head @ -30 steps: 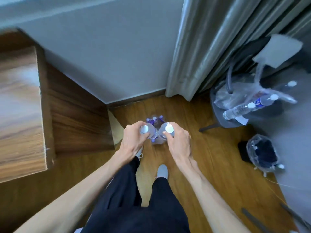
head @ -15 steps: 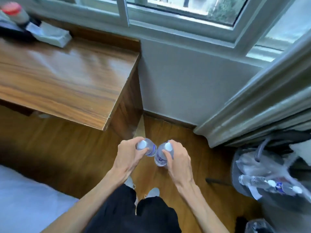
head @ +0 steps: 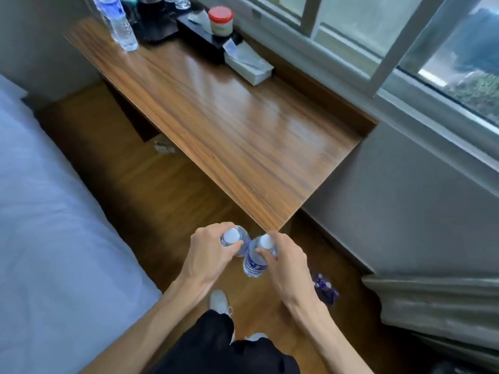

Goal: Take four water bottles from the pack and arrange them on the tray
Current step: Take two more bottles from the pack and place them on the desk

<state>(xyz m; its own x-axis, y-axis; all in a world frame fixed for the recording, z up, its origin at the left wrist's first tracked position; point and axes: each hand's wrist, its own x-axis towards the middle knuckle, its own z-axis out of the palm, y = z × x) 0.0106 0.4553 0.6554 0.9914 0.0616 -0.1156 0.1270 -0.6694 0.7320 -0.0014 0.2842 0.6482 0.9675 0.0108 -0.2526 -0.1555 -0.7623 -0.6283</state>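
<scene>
I hold two clear water bottles with white caps upright above the wooden floor. My left hand [head: 209, 255] grips the neck of the left water bottle [head: 235, 238]. My right hand [head: 286, 261] grips the right water bottle [head: 255, 261], whose blue label shows below my fingers. The two bottles almost touch. The pack of bottles [head: 325, 288] in purple wrap lies on the floor just right of my right wrist. A dark tray [head: 155, 27] stands at the far end of the wooden desk [head: 229, 125], with another water bottle [head: 120, 25] beside it.
A black holder with a red-lidded jar [head: 221, 19] and a white tissue box [head: 248, 64] sit along the desk's window side. A bed [head: 48, 211] fills the left. The near desk corner is just beyond the bottles. A grey curtain [head: 437, 306] hangs at the right.
I have lifted the two bottles away from the pack and turned left. The view swung up from the floor to the desk, and the pack now lies behind my right wrist.
</scene>
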